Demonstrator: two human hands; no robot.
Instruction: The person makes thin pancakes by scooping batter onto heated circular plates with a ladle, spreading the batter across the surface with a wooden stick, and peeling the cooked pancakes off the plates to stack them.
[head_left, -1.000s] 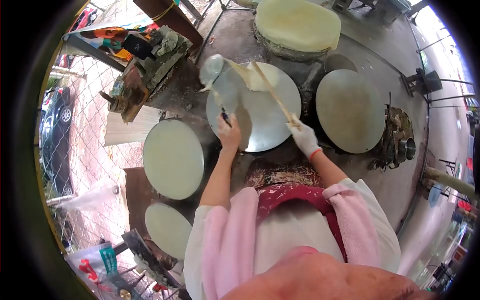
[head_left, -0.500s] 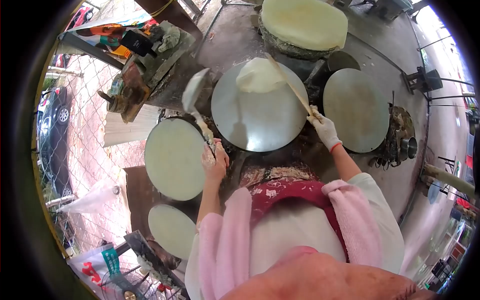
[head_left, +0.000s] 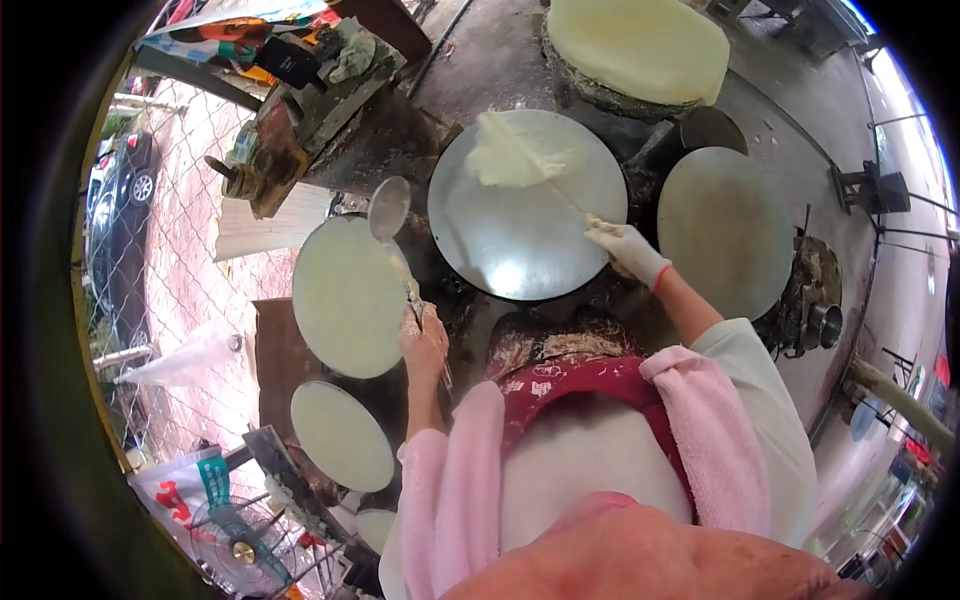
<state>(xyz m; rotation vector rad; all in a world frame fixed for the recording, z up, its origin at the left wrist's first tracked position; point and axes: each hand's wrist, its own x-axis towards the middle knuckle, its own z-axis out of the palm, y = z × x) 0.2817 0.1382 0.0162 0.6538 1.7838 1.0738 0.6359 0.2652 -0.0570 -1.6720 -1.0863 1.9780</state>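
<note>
My left hand point(head_left: 424, 338) is closed round the batter-caked handle of a ladle point(head_left: 389, 207), whose bowl hangs at the upper edge of a griddle covered by a pale thin pancake point(head_left: 345, 300). In a white glove, my right hand point(head_left: 627, 250) grips a wooden spreader point(head_left: 562, 195). Its far end lies in a patch of pale batter point(head_left: 515, 155) on the upper part of the middle griddle point(head_left: 500, 245). The lower part of that griddle is bare and shiny.
A bare griddle point(head_left: 715, 230) stands to the right. At lower left is another pale round point(head_left: 343, 436). A large stack of pale sheets point(head_left: 640, 50) sits at the back. A cluttered stand point(head_left: 330, 110) is at upper left, and a fan point(head_left: 240, 552) at bottom left.
The ladle has swung down and left, to the left griddle's edge. The spreader has moved left through the batter, which is now smeared thinner and ragged.
</note>
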